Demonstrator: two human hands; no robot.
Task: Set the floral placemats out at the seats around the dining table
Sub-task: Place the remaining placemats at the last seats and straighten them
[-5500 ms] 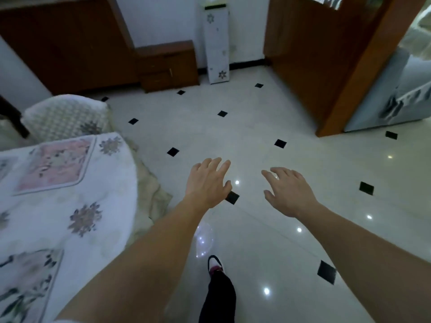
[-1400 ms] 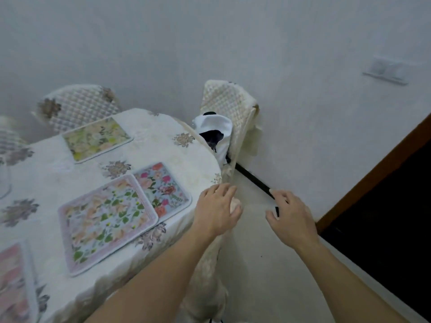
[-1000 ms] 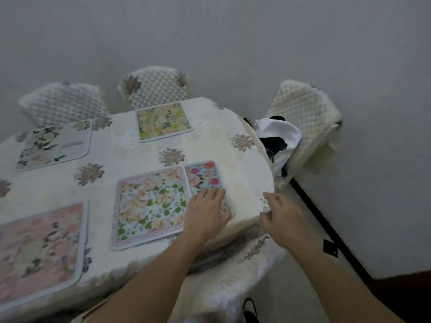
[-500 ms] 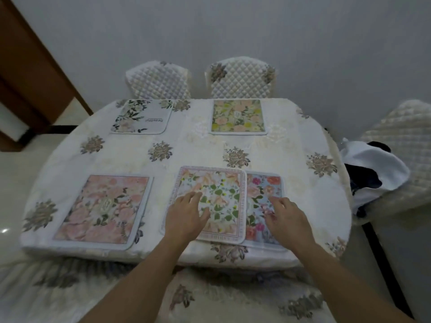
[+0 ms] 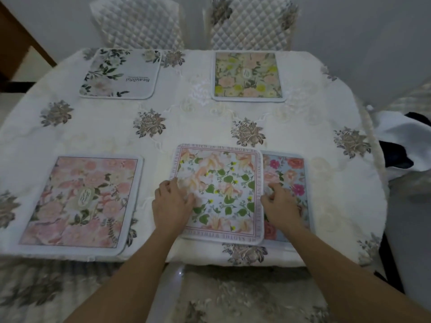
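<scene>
Head view is looking down on an oval dining table (image 5: 210,122) that is wearing a white embroidered tablecloth dotted with grey-brown flowers. A cream flower-patterned seat cover (image 5: 233,299) is showing below the near edge. Beyond the far edge a left white quilted chair back (image 5: 137,22) and a right white quilted chair back (image 5: 251,22) are standing side by side.

Five mats are lying flat on the cloth. A large square pink floral placemat (image 5: 79,201) is sitting at the near left. Just right of it, a square placemat with peach lilies and green leaves (image 5: 224,183), edged with a lettered border, is lying at the near middle. It is overlapping the left part of a pale blue placemat with red and pink roses (image 5: 289,173).

At the far side, a yellow and peach floral placemat (image 5: 247,75) is lying before the right chair back. A white placemat with dark green leaves (image 5: 121,73) is lying before the left one.

A heap of white and dark fabric (image 5: 396,129) is resting off the table's right end.

The left hand (image 5: 171,201) is pinching the lily mat's left edge, thumb on top and fingers curled at the rim. The right hand (image 5: 279,203) is hovering over the seam between the two overlapping mats, its fingers bent downward. I cannot tell whether it is gripping either one.
</scene>
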